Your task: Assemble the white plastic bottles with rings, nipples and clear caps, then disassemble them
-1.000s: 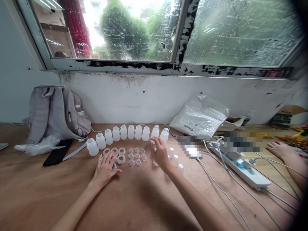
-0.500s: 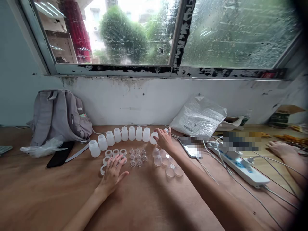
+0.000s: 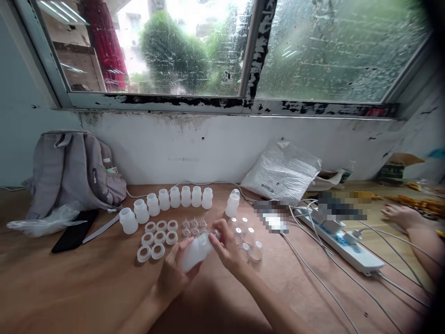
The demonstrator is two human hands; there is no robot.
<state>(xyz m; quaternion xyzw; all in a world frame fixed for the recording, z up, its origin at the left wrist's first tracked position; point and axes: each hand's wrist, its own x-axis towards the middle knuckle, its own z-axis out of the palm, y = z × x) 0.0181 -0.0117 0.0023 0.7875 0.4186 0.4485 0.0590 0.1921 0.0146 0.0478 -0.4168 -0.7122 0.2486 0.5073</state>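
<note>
My left hand [image 3: 172, 273] grips a translucent white bottle [image 3: 196, 251] lying tilted over the wooden table [image 3: 69, 287]. My right hand [image 3: 227, 248] pinches the bottle's neck end. Behind them stands a curved row of several more white bottles [image 3: 167, 198], with one bottle [image 3: 232, 203] standing apart to the right. In front of the row lie white rings [image 3: 156, 236], small clear nipples [image 3: 193, 227] and clear domed caps [image 3: 248, 239].
A grey backpack [image 3: 69, 174], a black phone [image 3: 73, 236] and crumpled plastic [image 3: 41, 222] lie at the left. A white plastic bag [image 3: 281, 174], a power strip [image 3: 347, 248] with cables and another person's hand [image 3: 399, 215] are at the right. A wall with a window [image 3: 222, 46] stands behind.
My right hand took a bottle from the right end of the row and brought it toward me. My left hand left the rings and now grips that bottle.
</note>
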